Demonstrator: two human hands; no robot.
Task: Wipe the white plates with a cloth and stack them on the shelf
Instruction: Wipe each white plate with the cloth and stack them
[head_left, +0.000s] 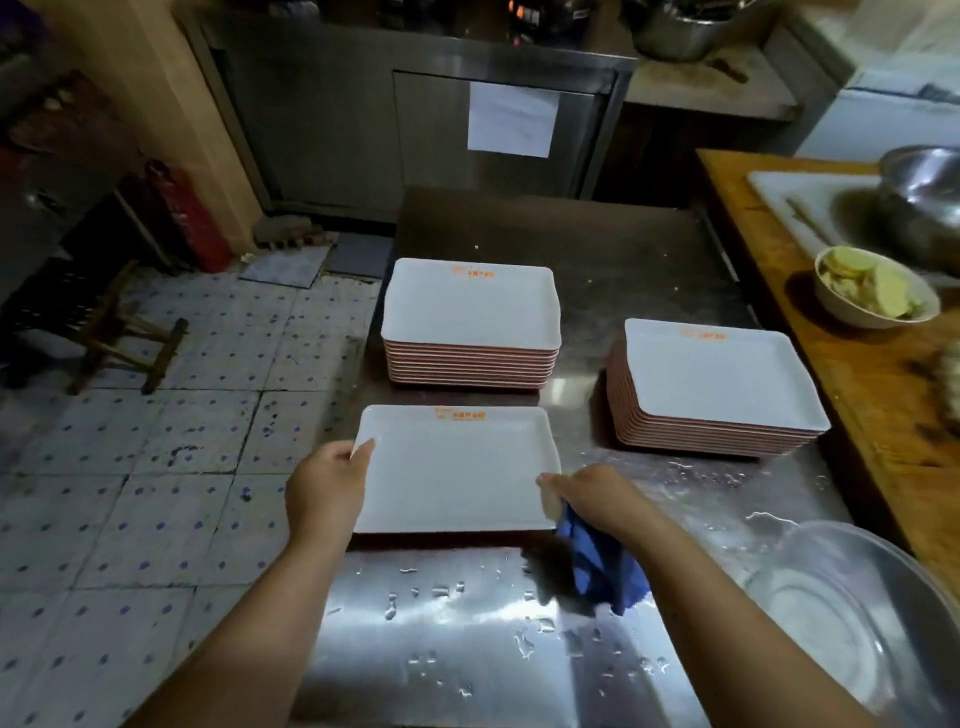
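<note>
A: Over the wet steel desk (649, 270), near its front edge, a white rectangular plate (457, 473) is held level between both hands. The left hand (324, 488) grips its left edge, thumb on the rim. The right hand (597, 496) pinches the right edge and also holds a blue cloth (597, 566) bunched in its fingers.

B: How will it handle?

A: Stiff and probably light, likely melamine, with a pinkish underside. Water beads on the desk, so I'd expect slippery rims. The short edges, where the hands are, look the safest hold.

B: Any writing?

A: An orange logo with small characters sits at the far rim; too blurred to read. The same mark shows on the far stack (470, 322) and the right stack (717, 384).

B: Anything else nearby?

A: A clear basin (852, 613) at right, and a bowl of sliced food (872, 293) on the wooden counter (857, 395).
</note>
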